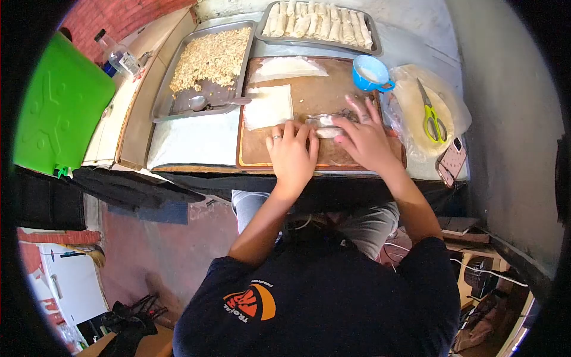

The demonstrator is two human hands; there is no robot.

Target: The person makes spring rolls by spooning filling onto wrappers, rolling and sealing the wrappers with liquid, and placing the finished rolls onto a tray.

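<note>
A partly rolled spring roll (328, 132) lies on the brown board (270, 156), with some loose wrapper along its far side. My left hand (292, 153) holds the roll's left end, fingers bent over it. Over the right end is my right hand (373, 141), its fingers spread and its thumb side touching the roll. Left of the roll rests a flat square wrapper (267, 108). Another wrapper piece (289, 68) lies at the board's far edge. A blue cup (370, 74) with whitish contents stands at the board's far right corner.
A tray (225, 110) holds crumbly filling and a spoon (198, 103). Finished rolls fill the far tray (318, 44). To the right are round wrappers in a plastic bag (410, 89), green-handled scissors (434, 122) and a phone (452, 163). A bottle (122, 56) and green container (62, 110) stand left.
</note>
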